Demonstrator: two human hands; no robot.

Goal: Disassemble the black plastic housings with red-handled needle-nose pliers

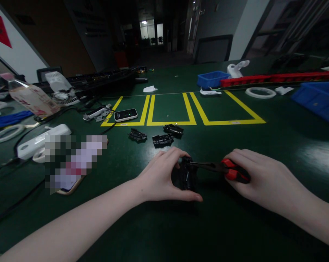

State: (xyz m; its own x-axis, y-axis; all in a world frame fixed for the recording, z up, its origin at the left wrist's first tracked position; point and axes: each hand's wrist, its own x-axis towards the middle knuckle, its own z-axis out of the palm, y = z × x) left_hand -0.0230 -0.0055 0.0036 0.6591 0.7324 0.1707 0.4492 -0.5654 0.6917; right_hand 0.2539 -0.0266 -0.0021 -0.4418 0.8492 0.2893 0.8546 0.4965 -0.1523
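My left hand [164, 176] grips a small black part [189, 175] between thumb and fingers, low over the green table [221, 225]. My right hand [258, 174] is closed round the red and black handles of long-nosed pliers [210, 166]. The tips of the pliers reach the upper end of the black part; whether they pinch it is too small to tell. Just beyond my left hand lie several similar black pieces: one on the left [137, 135], one in the middle [162, 140] and one behind it [173, 130].
Yellow tape outlines [171, 123] mark the table ahead. A phone [81, 163], a white power strip [44, 140], cables and a bottle [30, 95] lie left. A small black and white device [125, 115] is near the tape. Blue bins [212, 79] and a red strip [276, 78] are right.
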